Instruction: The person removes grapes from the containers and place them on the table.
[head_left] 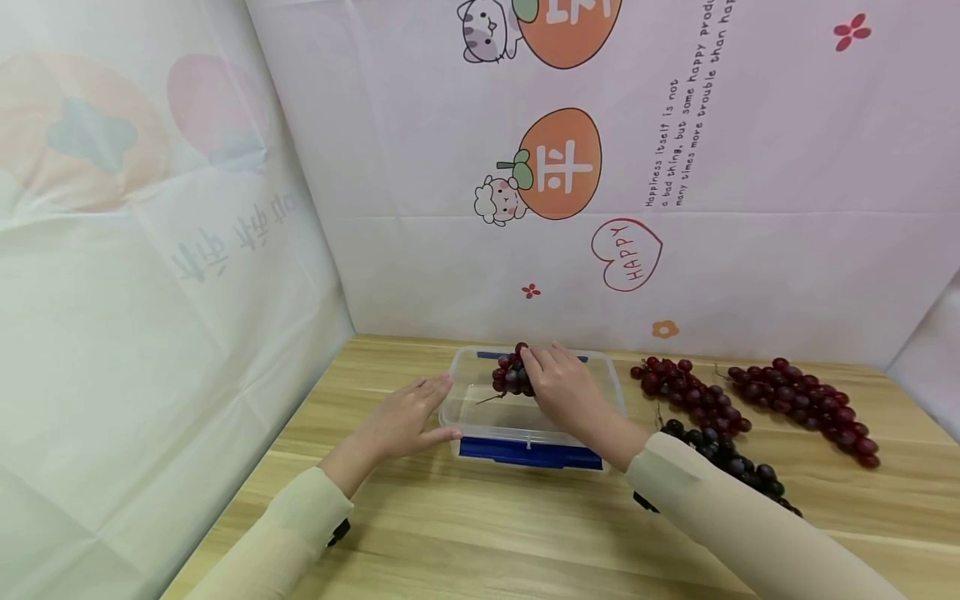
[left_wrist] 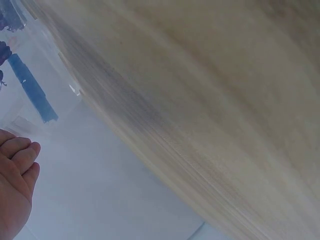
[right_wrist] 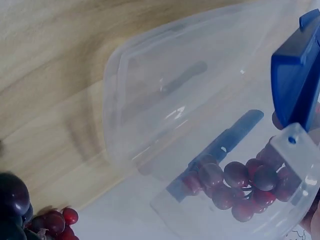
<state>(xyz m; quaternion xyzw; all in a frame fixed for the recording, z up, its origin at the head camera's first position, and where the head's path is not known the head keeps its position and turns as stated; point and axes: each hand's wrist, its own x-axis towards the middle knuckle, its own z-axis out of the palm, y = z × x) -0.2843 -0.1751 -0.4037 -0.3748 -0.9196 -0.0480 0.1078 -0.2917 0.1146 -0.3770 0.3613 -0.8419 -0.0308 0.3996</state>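
A clear plastic box (head_left: 472,428) with a blue front latch (head_left: 529,452) stands on the wooden table. My right hand (head_left: 566,392) holds a small bunch of dark red grapes (head_left: 510,377) at the box's opening, its thin stem pointing left. In the right wrist view, those grapes (right_wrist: 240,187) show through the clear wall; whether they touch the bottom is unclear. My left hand (head_left: 408,419) rests its extended fingers and thumb against the box's left side. The left wrist view catches only part of that hand (left_wrist: 17,185), at the lower left edge.
To the right of the box lie a red grape bunch (head_left: 686,396), another longer red bunch (head_left: 806,407) and a black bunch (head_left: 731,458) partly behind my right sleeve. A printed white cloth (head_left: 435,275) rises behind the table and along its left side.
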